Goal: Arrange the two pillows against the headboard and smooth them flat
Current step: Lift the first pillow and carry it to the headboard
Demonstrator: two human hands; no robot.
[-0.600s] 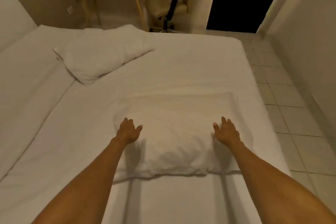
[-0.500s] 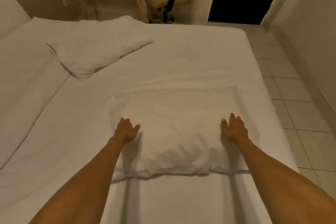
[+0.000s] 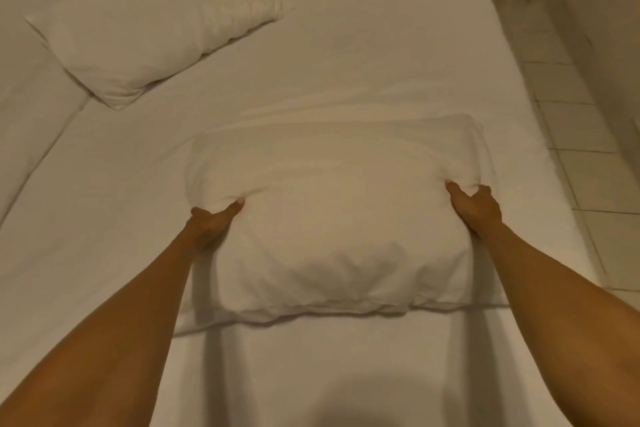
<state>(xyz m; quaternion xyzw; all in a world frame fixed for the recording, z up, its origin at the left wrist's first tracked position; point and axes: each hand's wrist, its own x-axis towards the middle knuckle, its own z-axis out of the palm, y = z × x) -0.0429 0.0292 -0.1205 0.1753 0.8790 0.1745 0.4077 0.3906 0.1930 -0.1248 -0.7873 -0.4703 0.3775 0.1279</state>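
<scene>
1. At the far left of the bed, the second pillow lies crumpled and askew, one corner pointing toward the near side, well apart from both hands. It looks limp and lightly filled, so it will likely sag if lifted by one corner; taking it at two opposite short edges seems the better hold.
2. The left hand has its grip pinching the left edge of the near pillow, thumb on top and fingers tucked out of sight beneath, the fabric dimpling under the thumb.
3. The near pillow rests flat on the sheet, in the middle of the view toward the bed's right side. It is soft and puffy, bulging between the hands, and looks light. The cover wrinkles easily, so it will want a flat-palm stroke once placed. No headboard is in view.
4. The right hand has its grip closed on the pillow's right edge, thumb and one finger visible pressing into the stuffing.
5. Beyond the bed's right edge lies tiled floor.
</scene>
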